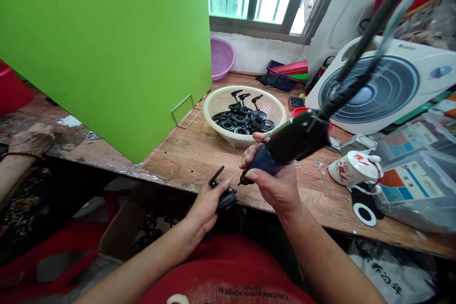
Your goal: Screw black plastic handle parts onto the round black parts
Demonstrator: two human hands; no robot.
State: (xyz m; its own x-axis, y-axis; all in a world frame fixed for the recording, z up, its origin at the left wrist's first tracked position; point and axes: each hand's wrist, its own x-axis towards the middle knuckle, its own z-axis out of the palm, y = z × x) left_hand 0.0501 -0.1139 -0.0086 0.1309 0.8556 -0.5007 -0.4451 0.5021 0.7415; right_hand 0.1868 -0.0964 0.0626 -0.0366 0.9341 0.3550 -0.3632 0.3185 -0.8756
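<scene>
Our electric screwdriver [289, 141] is navy and black, our ring-shaped part [227, 200] black; the openwork basket [235, 139] is cream, the panel [114, 52] lime green, the tabletop [171, 159] wood-grained brown, the lidded mug [345, 170] white with red motifs.

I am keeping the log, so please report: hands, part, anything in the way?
Left hand holding black part. Right hand gripping power driver, bit close to part. No obstruction seen between bit and part.
</scene>
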